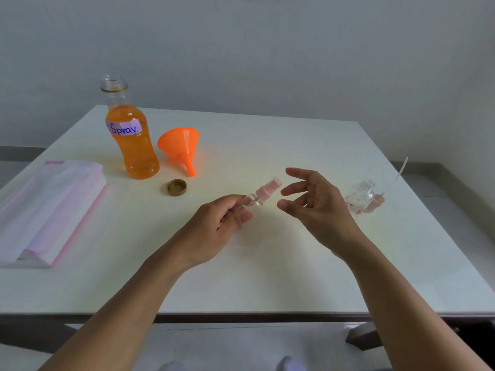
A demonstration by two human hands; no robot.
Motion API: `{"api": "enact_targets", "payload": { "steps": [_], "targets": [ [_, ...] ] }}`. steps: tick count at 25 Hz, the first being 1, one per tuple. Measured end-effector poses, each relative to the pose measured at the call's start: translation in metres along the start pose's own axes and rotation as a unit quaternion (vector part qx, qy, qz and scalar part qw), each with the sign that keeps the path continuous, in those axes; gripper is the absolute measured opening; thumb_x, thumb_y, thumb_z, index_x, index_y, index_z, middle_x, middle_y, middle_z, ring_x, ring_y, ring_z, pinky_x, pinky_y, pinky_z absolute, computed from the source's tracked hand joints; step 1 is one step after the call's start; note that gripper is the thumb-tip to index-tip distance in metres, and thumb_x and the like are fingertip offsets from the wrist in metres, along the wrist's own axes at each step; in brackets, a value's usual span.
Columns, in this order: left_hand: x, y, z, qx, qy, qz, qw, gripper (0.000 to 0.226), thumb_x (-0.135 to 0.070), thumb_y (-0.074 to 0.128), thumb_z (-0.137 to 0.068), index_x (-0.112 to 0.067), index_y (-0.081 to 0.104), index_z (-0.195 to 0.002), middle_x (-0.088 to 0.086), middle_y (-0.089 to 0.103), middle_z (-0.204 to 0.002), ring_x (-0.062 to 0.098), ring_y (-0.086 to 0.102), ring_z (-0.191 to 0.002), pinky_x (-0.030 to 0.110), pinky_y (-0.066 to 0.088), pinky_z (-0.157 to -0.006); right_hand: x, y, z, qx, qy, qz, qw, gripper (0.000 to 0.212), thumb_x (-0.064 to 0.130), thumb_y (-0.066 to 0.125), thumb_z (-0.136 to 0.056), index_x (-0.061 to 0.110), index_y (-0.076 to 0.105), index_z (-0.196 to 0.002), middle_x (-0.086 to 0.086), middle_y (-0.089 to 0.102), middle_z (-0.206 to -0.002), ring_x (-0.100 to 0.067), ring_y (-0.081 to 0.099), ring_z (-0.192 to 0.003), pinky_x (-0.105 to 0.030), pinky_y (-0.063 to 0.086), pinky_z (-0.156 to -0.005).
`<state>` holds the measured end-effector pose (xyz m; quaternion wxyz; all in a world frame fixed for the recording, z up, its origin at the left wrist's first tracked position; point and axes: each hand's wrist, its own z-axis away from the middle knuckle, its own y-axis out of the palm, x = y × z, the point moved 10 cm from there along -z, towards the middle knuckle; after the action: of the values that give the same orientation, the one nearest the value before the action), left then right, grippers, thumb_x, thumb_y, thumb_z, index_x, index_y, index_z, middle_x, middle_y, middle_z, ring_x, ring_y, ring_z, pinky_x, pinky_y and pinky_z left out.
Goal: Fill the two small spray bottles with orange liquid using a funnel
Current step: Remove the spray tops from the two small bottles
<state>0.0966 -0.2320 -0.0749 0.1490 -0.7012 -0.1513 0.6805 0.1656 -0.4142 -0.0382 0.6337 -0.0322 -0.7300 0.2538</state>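
Pinched by its clear body in left hand (214, 223), just nearer than the funnel (180, 147): small spray bottle (261, 195), probably light and slick; right hand (313, 204) spread, empty, beside pink cap.

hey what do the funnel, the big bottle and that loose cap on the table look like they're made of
Funnel: likely plastic, opaque bright orange, faintly ridged, matte. Big bottle: clear and glossy, probably plastic, though glass can't be ruled out; the orange liquid shows through. Loose cap: gold with a metallic sheen, could be metal or coated plastic.
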Motion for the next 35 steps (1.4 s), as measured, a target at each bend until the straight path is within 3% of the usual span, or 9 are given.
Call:
{"api": "enact_targets", "payload": {
  "steps": [6, 9, 14, 17, 20, 24, 28, 30, 35],
  "targets": [
    [-0.003, 0.009, -0.001, 0.009, 0.012, -0.051, 0.999, 0.032, -0.042, 0.054, -0.097, -0.032, 0.057, -0.127, -0.011, 0.066, -0.112, 0.008, 0.061, -0.108, 0.029, 0.051, -0.093, 0.010, 0.021, 0.001, 0.031, -0.005, -0.042, 0.999, 0.038, 0.039, 0.081, -0.084, 0.019, 0.070, -0.115, 0.006, 0.076, -0.081, -0.010, 0.071, -0.065, -0.025, 0.052, -0.058],
    [-0.002, 0.006, -0.002, 0.015, 0.005, -0.072, 0.997, 0.032, -0.040, 0.052, -0.098, -0.034, 0.057, -0.129, -0.015, 0.065, -0.114, 0.006, 0.059, -0.109, 0.030, 0.050, -0.095, 0.018, 0.019, 0.001, 0.048, -0.053, -0.015, 0.997, 0.016, 0.016, 0.081, -0.087, 0.017, 0.074, -0.102, 0.005, 0.079, -0.085, -0.012, 0.075, -0.078, -0.034, 0.062, -0.075],
    [-0.002, -0.001, -0.002, 0.026, 0.000, -0.085, 0.996, 0.031, -0.031, 0.051, -0.102, -0.038, 0.056, -0.131, -0.021, 0.065, -0.118, -0.006, 0.056, -0.112, 0.026, 0.046, -0.095, 0.037, 0.019, 0.010, 0.077, -0.154, 0.046, 0.984, 0.033, 0.001, 0.074, -0.088, 0.022, 0.071, -0.113, 0.009, 0.077, -0.104, -0.010, 0.071, -0.106, -0.025, 0.055, -0.099],
    [-0.001, -0.001, 0.002, 0.026, 0.002, -0.120, 0.992, 0.033, -0.026, 0.051, -0.101, -0.038, 0.055, -0.132, -0.016, 0.062, -0.124, 0.003, 0.057, -0.116, 0.030, 0.049, -0.097, 0.035, 0.021, 0.013, 0.093, -0.137, 0.079, 0.983, 0.044, 0.028, 0.080, -0.087, 0.032, 0.065, -0.128, 0.024, 0.068, -0.124, 0.002, 0.064, -0.117, -0.015, 0.053, -0.094],
    [-0.006, 0.001, 0.003, 0.031, 0.013, -0.136, 0.990, 0.033, -0.021, 0.050, -0.101, -0.036, 0.055, -0.131, -0.015, 0.061, -0.121, -0.002, 0.058, -0.114, 0.027, 0.050, -0.099, 0.023, 0.022, 0.010, 0.066, -0.075, 0.148, 0.984, 0.046, 0.068, 0.066, -0.083, 0.033, 0.075, -0.111, 0.019, 0.075, -0.100, 0.002, 0.070, -0.089, -0.023, 0.060, -0.075],
    [-0.008, 0.003, 0.002, 0.037, 0.018, -0.164, 0.986, 0.029, -0.027, 0.052, -0.100, -0.034, 0.056, -0.128, -0.015, 0.060, -0.113, 0.005, 0.058, -0.109, 0.031, 0.051, -0.094, 0.022, 0.023, 0.008, 0.080, -0.094, 0.135, 0.983, 0.012, 0.034, 0.074, -0.091, 0.026, 0.080, -0.098, 0.011, 0.077, -0.082, -0.011, 0.072, -0.074, -0.037, 0.060, -0.076],
    [-0.009, 0.002, 0.001, 0.037, 0.012, -0.128, 0.991, 0.032, -0.036, 0.055, -0.098, -0.037, 0.056, -0.129, -0.019, 0.062, -0.115, 0.005, 0.058, -0.109, 0.023, 0.051, -0.087, 0.053, 0.019, 0.018, 0.056, -0.257, 0.204, 0.943, 0.024, 0.002, 0.075, -0.089, 0.022, 0.078, -0.102, 0.013, 0.073, -0.100, -0.008, 0.068, -0.089, -0.029, 0.057, -0.078],
    [-0.010, -0.001, 0.001, 0.036, 0.001, -0.106, 0.994, 0.034, -0.042, 0.055, -0.096, -0.037, 0.057, -0.130, -0.022, 0.065, -0.111, -0.003, 0.059, -0.103, 0.014, 0.046, -0.081, 0.066, 0.022, 0.026, 0.022, -0.338, 0.259, 0.905, 0.027, -0.004, 0.072, -0.089, 0.016, 0.078, -0.106, 0.005, 0.072, -0.104, -0.014, 0.068, -0.091, -0.034, 0.056, -0.076],
    [-0.010, -0.002, 0.004, 0.040, -0.003, -0.072, 0.997, 0.044, -0.052, 0.054, -0.091, -0.034, 0.059, -0.131, -0.017, 0.069, -0.107, 0.001, 0.065, -0.097, 0.027, 0.054, -0.088, 0.072, 0.019, 0.035, -0.034, -0.393, 0.298, 0.869, 0.023, -0.003, 0.072, -0.090, 0.013, 0.079, -0.106, 0.001, 0.072, -0.104, -0.020, 0.069, -0.087, -0.038, 0.056, -0.067]
  ]
}}
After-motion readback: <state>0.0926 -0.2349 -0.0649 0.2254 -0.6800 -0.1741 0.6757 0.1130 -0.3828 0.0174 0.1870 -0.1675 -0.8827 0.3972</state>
